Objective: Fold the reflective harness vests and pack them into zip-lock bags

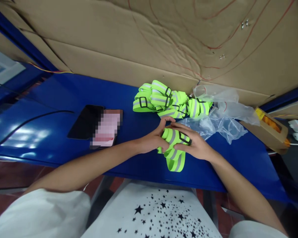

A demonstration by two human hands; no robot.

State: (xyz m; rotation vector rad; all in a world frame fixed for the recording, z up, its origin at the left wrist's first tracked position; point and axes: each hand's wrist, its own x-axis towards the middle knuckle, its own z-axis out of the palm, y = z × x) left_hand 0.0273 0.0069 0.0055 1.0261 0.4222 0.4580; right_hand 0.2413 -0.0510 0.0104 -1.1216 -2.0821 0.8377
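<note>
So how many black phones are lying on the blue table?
1. The black phone lies screen-up on the blue table, left of the left hand, with a blurred card overlapping its right edge. Another could be hidden under that card.

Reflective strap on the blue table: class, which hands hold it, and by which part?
Both hands grip the folded neon reflective strap: left hand on its left side, right hand over its right side.
</note>
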